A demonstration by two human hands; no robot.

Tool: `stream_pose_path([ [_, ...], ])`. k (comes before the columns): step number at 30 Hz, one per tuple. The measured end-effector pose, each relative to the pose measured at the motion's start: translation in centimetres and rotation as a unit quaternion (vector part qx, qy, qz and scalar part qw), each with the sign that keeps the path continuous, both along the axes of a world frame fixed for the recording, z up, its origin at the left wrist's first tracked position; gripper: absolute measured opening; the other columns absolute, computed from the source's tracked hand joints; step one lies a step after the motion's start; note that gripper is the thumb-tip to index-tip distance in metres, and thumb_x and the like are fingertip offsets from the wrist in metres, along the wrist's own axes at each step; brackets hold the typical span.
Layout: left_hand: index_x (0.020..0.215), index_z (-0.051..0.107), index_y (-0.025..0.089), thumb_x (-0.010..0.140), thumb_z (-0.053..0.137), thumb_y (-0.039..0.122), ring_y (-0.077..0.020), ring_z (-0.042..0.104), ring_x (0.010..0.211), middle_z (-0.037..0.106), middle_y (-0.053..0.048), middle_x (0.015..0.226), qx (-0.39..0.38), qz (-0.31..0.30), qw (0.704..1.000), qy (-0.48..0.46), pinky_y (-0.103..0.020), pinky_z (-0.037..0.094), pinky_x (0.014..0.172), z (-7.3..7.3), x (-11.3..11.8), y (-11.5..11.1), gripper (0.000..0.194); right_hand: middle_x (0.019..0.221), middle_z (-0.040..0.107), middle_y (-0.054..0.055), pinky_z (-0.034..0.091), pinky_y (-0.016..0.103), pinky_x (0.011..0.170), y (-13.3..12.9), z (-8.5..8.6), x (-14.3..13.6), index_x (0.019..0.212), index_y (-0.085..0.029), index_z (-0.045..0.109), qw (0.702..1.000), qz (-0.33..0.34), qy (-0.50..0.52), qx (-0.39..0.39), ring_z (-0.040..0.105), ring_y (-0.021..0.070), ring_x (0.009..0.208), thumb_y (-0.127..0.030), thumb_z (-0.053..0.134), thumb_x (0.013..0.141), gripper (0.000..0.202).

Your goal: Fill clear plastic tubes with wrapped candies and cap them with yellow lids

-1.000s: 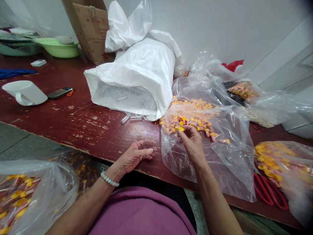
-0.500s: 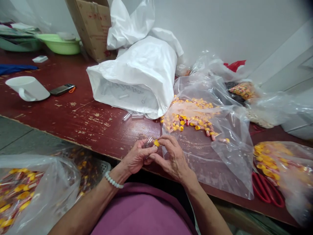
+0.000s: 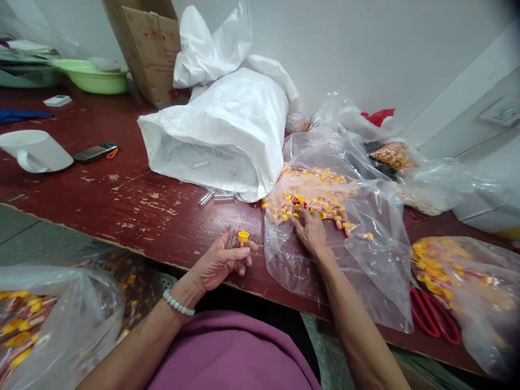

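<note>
Taking the white sack (image 3: 247,103) as our landmark, we see it lying on the dark red table (image 3: 117,197) with its mouth turned toward us and a few clear tubes (image 3: 202,163) showing inside. Two more loose tubes (image 3: 223,198) lie just in front of that mouth. Nearer to us than these, in front of the sack, we find the left hand (image 3: 227,257), a pale bead bracelet (image 3: 179,305) on its wrist. Its fingers are curled closed around a yellow-capped tube (image 3: 243,239) with red print, held upright, cap on top; beside it we make out something clear, too blurred to name surely. To the right of the sack, on a clear plastic bag (image 3: 377,287), spreads a heap of small yellow-capped pieces (image 3: 331,206), and the right hand (image 3: 311,230) reaches to the near edge of it. Its fingers are bent down among the caps, touching them; we cannot tell how far open they are or whether they have hold of one. Farther right of the sack and nearer to us lie red-handled scissors (image 3: 434,317), beside another bag of yellow-capped pieces (image 3: 436,265). Left of the sack we notice a phone (image 3: 95,153), then a white mug (image 3: 46,154); behind the sack's left side stands a cardboard box (image 3: 156,59).
</note>
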State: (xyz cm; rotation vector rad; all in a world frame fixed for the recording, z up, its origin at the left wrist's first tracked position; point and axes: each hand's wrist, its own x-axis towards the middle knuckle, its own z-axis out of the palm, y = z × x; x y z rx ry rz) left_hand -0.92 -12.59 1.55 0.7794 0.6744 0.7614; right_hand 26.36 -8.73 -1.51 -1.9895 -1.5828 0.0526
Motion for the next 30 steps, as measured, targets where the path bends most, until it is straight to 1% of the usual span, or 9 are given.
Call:
stream_pose_path([
  [6,0.092,0.059,0.013,0.071,0.074,0.024,-0.0078,0.052,0.063,0.057,0.000,0.081,0.053,-0.013,0.998,0.018,-0.018,0.044,0.052,-0.8,0.2,0.1,0.028,0.098,0.060,0.014,0.040,0.039,0.087,0.9,-0.8,0.5,0.099,-0.014,0.063,1.000,-0.022,0.007,0.013,0.054,0.0256,0.095,-0.023,0.049,0.082,0.024],
  [10,0.094,0.061,0.012,0.073,0.071,0.029,-0.0052,0.047,0.056,0.056,0.001,0.077,0.104,-0.035,0.992,0.057,-0.018,0.040,0.051,-1.3,0.4,0.2,0.029,0.094,0.063,0.011,0.045,0.035,0.077,-1.2,0.9,-0.1,0.107,-0.013,0.058,0.996,-0.038,0.063,0.046,0.057,0.0218,0.083,-0.030,0.043,0.087,0.030],
  [12,0.092,0.059,0.013,0.073,0.070,0.032,-0.0042,0.045,0.051,0.055,0.002,0.074,0.122,-0.039,0.987,0.091,-0.017,0.036,0.048,-1.3,0.7,0.2,0.029,0.095,0.064,0.008,0.046,0.032,0.075,-3.1,2.8,-1.7,0.110,-0.016,0.056,0.988,0.040,0.133,0.071,0.058,0.0186,0.082,-0.034,0.044,0.090,0.030],
  [14,0.091,0.058,0.014,0.073,0.069,0.034,-0.0042,0.043,0.049,0.054,0.003,0.071,0.137,-0.043,0.981,0.133,-0.017,0.034,0.045,-1.0,1.1,0.1,0.029,0.101,0.063,0.006,0.046,0.031,0.081,-5.2,4.9,-4.1,0.109,-0.020,0.058,0.963,0.177,0.189,0.076,0.059,0.0167,0.091,-0.030,0.046,0.090,0.024],
  [16,0.094,0.058,0.015,0.073,0.068,0.036,-0.0046,0.042,0.048,0.053,0.004,0.070,0.151,-0.056,0.973,0.168,-0.016,0.032,0.043,-0.4,1.4,0.0,0.031,0.106,0.062,0.005,0.045,0.031,0.087,-6.6,6.7,-6.5,0.108,-0.022,0.059,0.944,0.272,0.174,0.070,0.058,0.0159,0.098,-0.022,0.046,0.090,0.022],
  [18,0.095,0.058,0.015,0.074,0.067,0.036,-0.0045,0.039,0.048,0.052,0.005,0.067,0.162,-0.072,0.968,0.180,-0.017,0.030,0.043,0.1,1.7,-0.3,0.031,0.108,0.061,0.006,0.044,0.032,0.091,-7.4,7.6,-8.2,0.110,-0.022,0.059,0.932,0.330,0.138,0.064,0.056,0.0164,0.103,-0.014,0.045,0.089,0.027],
  [21,0.088,0.057,0.015,0.074,0.066,0.034,-0.0048,0.038,0.047,0.048,0.005,0.062,0.170,-0.083,0.967,0.168,-0.017,0.029,0.044,0.5,1.7,-0.6,0.025,0.110,0.061,0.006,0.045,0.034,0.090,-7.6,7.8,-9.2,0.118,-0.023,0.055,0.924,0.363,0.115,0.044,0.056,0.0172,0.102,-0.012,0.045,0.087,0.034],
  [25,0.085,0.053,0.017,0.074,0.066,0.033,-0.0052,0.037,0.047,0.044,0.006,0.062,0.164,-0.072,0.970,0.167,-0.017,0.029,0.043,0.3,1.4,-0.8,0.023,0.115,0.060,0.006,0.049,0.034,0.082,-7.6,7.4,-9.0,0.125,-0.024,0.049,0.939,0.309,0.142,0.039,0.057,0.0174,0.096,-0.016,0.050,0.085,0.040],
  [30,0.087,0.055,0.016,0.072,0.068,0.033,-0.0068,0.041,0.053,0.047,0.005,0.065,0.187,-0.055,0.964,0.183,-0.018,0.033,0.047,-0.1,1.5,-0.8,0.027,0.129,0.047,0.009,0.038,0.044,0.102,-8.0,6.3,-9.5,0.110,-0.021,0.055,0.934,0.349,0.059,0.046,0.043,0.0237,0.121,-0.003,0.048,0.070,0.045],
])
